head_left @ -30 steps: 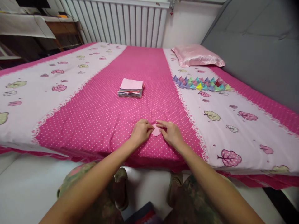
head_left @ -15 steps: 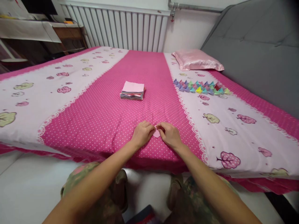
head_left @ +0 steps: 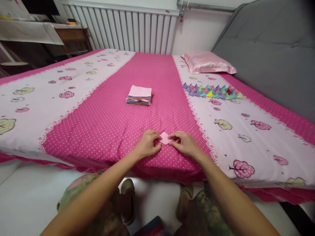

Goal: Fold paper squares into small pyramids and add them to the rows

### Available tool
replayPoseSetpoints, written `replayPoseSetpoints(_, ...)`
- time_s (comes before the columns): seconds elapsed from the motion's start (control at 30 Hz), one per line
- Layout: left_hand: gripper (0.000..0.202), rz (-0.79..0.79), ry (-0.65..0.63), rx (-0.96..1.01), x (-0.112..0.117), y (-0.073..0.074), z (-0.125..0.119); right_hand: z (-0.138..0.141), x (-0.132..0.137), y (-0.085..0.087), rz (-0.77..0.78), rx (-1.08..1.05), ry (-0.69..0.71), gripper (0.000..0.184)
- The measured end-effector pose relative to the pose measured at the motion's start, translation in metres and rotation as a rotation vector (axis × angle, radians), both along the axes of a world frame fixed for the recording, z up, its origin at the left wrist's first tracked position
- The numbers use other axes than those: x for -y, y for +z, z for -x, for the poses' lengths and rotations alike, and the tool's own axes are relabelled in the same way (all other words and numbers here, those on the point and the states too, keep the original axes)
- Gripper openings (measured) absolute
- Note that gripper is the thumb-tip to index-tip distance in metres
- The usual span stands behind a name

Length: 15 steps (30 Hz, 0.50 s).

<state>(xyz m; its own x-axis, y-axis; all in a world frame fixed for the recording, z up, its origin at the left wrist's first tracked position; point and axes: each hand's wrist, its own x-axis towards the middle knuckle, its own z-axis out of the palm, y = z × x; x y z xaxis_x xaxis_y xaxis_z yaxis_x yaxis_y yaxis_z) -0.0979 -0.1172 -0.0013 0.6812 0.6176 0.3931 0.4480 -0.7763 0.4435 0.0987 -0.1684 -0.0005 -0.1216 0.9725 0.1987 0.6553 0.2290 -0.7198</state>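
Note:
A small folded pink paper (head_left: pixel 164 138) lies as a diamond on the bed near its front edge. My left hand (head_left: pixel 149 143) has its curled fingertips on the paper's left corner, its thumb lower and a little apart. From the other side, my right hand (head_left: pixel 184 143) holds the right corner between fingers and thumb. Farther back on the bed sits a stack of square paper sheets (head_left: pixel 139 95), a pink one on top. To the right stand rows of small folded paper pieces (head_left: pixel 213 92) in many colours.
A pink satin pillow (head_left: pixel 208 62) lies at the back right, beside a grey padded headboard (head_left: pixel 268 55). The bed (head_left: pixel 152 72) has a pink dotted and white tree-patterned cover. Behind it are a white radiator (head_left: pixel 123 29) and, at left, a desk (head_left: pixel 71 34).
Both hands have drawn slightly apart, and the fingers have loosened. More of the pink paper shows between them, now as a diamond. The stack and the coloured pieces have stayed put.

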Motion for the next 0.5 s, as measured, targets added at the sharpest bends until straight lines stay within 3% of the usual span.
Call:
replayPoseSetpoints(0.3,0.022,0.07,0.008,-0.063,-0.002,0.002,-0.003,0.001,0.0,0.008,-0.007,0.086,0.011,0.014)
replayPoseSetpoints(0.5,0.03,-0.007,0.167,-0.082,-0.001,-0.006,-0.007,0.012,0.0,0.005,-0.058,0.189,-0.166,0.013)
